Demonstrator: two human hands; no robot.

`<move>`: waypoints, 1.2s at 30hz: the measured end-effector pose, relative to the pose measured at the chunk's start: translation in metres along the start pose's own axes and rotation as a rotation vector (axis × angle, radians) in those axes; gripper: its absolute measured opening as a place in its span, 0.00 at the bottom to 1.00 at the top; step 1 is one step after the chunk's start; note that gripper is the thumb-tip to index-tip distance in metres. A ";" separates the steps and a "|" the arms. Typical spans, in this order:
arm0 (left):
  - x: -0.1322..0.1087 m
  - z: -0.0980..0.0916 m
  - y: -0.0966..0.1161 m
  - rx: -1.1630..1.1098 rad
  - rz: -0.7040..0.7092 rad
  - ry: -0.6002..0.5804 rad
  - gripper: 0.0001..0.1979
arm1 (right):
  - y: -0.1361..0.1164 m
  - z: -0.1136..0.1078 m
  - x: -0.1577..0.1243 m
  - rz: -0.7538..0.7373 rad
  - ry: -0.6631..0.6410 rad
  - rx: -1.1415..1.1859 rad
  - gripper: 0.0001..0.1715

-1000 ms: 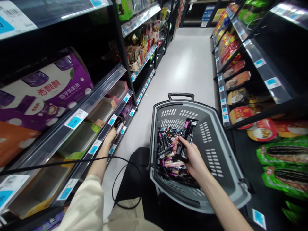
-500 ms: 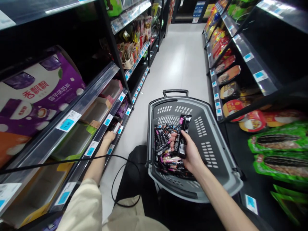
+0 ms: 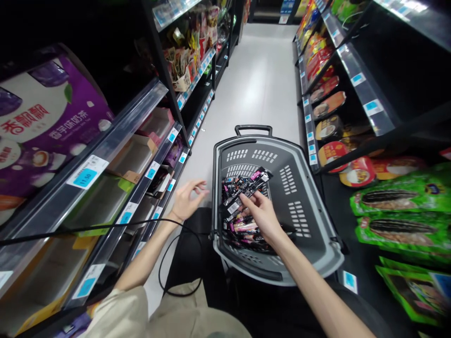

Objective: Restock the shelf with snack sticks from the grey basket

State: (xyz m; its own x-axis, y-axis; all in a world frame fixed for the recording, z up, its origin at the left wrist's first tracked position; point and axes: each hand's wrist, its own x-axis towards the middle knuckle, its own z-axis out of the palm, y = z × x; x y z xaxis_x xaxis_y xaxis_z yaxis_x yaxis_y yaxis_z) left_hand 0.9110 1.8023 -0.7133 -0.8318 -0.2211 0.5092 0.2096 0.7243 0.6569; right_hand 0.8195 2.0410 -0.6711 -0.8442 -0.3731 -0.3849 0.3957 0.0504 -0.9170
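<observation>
My right hand (image 3: 262,216) is inside the grey shopping basket (image 3: 319,211), with thumb and fingers closed on a slim black snack packet (image 3: 259,179) that has a pink label. It is tilted over a heap of similar small packets (image 3: 246,228) on the basket's left side. Whether more than one packet is in the grip, I cannot tell. Between the left shelf and the basket, my left hand (image 3: 188,199) hangs in the air. Its fingers are loosely curved and apart, and nothing shows in them.
On the left, a shelf rack holds open display cartons (image 3: 132,157) and a large purple milk tea box (image 3: 52,112). A black cable (image 3: 134,224) loops across my left forearm. Green bags (image 3: 401,195) and bowl packs (image 3: 357,171) line the right shelf. The aisle floor (image 3: 260,80) stretches ahead.
My left hand has come out of the lower left shelf and moved right, toward the basket. In my right hand, the packet has swung from upright to a slant, lower over the heap.
</observation>
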 end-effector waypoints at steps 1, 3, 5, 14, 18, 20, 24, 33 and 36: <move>0.005 0.005 0.014 -0.062 0.064 -0.054 0.18 | -0.001 0.002 0.000 0.001 -0.011 0.005 0.42; 0.012 0.015 0.036 -0.128 0.162 -0.182 0.28 | -0.004 0.004 -0.002 0.010 -0.038 0.026 0.42; 0.014 0.025 0.049 -0.131 0.221 -0.267 0.28 | -0.007 0.006 -0.004 0.010 -0.073 0.051 0.41; 0.002 0.038 0.036 -0.831 -0.438 -0.347 0.26 | -0.015 -0.002 -0.009 -0.068 0.003 0.152 0.40; -0.003 0.030 0.038 -0.561 -0.345 -0.329 0.25 | -0.014 -0.001 -0.011 -0.078 -0.046 0.083 0.35; -0.006 0.028 0.040 -0.355 -0.172 -0.281 0.26 | -0.011 0.002 -0.012 -0.060 -0.047 0.083 0.35; -0.018 0.026 0.025 -0.174 0.071 -0.217 0.18 | -0.004 0.005 -0.010 0.006 -0.120 0.055 0.37; -0.082 -0.028 -0.087 0.476 -0.616 -0.228 0.20 | -0.005 -0.003 -0.007 -0.004 -0.199 -0.030 0.38; -0.086 -0.047 -0.114 0.607 -0.757 -0.223 0.22 | -0.005 -0.008 -0.009 -0.020 -0.189 -0.067 0.39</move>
State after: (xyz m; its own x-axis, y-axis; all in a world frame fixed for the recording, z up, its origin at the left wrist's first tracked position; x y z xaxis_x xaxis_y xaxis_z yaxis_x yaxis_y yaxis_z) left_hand 0.9831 1.7084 -0.8057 -0.7282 -0.6803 -0.0831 -0.6628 0.6681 0.3381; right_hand 0.8220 2.0510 -0.6640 -0.7663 -0.5418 -0.3453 0.3492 0.0999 -0.9317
